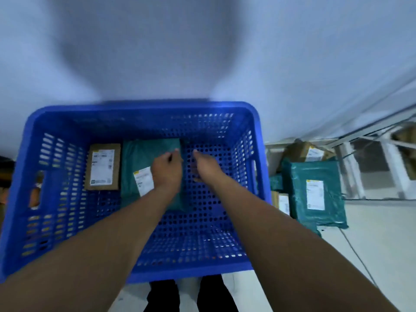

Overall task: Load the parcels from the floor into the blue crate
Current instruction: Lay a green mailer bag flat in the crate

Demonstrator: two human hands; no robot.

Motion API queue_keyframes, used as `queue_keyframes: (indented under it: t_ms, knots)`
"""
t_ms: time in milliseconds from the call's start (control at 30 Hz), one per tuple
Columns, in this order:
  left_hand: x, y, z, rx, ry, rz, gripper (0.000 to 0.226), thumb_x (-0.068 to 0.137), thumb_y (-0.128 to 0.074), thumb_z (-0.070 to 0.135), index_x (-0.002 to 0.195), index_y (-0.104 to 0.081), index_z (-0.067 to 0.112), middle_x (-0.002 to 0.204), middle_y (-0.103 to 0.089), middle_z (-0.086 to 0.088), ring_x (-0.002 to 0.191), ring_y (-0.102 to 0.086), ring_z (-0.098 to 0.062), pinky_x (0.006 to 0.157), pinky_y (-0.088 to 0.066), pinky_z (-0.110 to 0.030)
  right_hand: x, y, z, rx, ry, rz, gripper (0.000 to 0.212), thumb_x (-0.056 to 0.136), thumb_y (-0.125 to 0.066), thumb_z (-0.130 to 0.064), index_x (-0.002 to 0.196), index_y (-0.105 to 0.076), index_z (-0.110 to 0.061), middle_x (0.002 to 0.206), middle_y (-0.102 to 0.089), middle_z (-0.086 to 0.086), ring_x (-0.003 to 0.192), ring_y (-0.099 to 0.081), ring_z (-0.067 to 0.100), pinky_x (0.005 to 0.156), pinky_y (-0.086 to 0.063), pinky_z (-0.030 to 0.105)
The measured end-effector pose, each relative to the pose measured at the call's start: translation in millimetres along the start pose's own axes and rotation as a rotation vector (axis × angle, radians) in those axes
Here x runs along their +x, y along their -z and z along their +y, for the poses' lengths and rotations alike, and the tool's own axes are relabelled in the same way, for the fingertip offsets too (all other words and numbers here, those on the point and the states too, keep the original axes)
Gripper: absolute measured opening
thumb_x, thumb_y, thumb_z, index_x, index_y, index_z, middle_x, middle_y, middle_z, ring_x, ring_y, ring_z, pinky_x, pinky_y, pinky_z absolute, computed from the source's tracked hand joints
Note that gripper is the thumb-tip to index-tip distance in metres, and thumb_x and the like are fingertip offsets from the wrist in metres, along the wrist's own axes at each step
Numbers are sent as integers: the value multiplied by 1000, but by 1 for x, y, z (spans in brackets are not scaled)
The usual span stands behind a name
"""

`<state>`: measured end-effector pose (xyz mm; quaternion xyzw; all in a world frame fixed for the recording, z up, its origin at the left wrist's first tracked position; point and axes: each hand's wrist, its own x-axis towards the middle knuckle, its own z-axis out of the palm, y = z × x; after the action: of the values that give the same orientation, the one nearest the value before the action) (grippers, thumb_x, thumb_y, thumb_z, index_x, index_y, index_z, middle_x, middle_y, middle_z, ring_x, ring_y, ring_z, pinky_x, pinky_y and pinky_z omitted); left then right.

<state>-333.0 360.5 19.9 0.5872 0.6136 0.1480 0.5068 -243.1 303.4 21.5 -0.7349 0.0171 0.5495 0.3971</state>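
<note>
Pale floor (382, 244); blue crate (144, 109); left hand (166, 170), right hand (206, 165), each grip apart.

the blue crate (144, 109) is open at the top. its floor is taken on the left by a brown box (103, 167) and, just beside it, a green bag (137, 163); the right half of the floor is bare. both arms reach in over the near rim, the left hand (167, 171) over the green bag, the right hand (206, 165) over bare floor. right of the crate, a pile of parcels (315, 194) crowds the ground against the wall.
</note>
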Motion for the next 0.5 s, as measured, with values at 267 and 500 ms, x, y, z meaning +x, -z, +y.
queue_keyframes:
  t_ms: [267,500]
  knots:
    - [-117,-154,109,-28,-396,-209,49,102,-54,19,55,-41,12,51,-39,-4,47,-34,-11,47,-25,-25,-59,196,-16,-9,454,427,26,93,-51,-18,82,-71,-5,79,-72,12,75,-69,31,71,-59,51]
    - [-204,-333,88,-101,-174,-333,40,80,-57,44,54,-44,17,57,-45,-11,56,-46,-20,54,-37,-34,-52,426,105,-53,227,547,29,80,-48,-31,81,-69,-10,73,-69,13,69,-65,36,64,-55,47]
